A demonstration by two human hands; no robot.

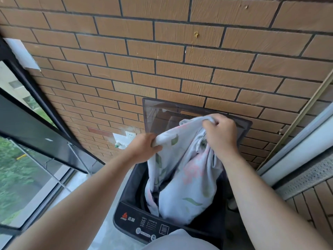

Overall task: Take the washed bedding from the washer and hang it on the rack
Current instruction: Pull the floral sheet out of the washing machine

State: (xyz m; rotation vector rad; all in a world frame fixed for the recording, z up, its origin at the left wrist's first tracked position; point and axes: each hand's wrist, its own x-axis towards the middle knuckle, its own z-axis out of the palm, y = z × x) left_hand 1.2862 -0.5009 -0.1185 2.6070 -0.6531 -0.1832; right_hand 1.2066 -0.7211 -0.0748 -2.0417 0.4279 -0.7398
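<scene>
My left hand and right hand squeeze top edge of wet bedding, fingers curled tight on cloth. Spread apart so it lifts untangled. Bottom sits in washer.

Domestic laundry balcony, enclosed by glazing. Fittings: black top-loading washing machine with printed control panel and raised tinted lid, pale floral bedding rising from its tub, and a white wall socket on a tan brick-tiled wall. Dark-framed glass windows at the left give onto green trees.
</scene>
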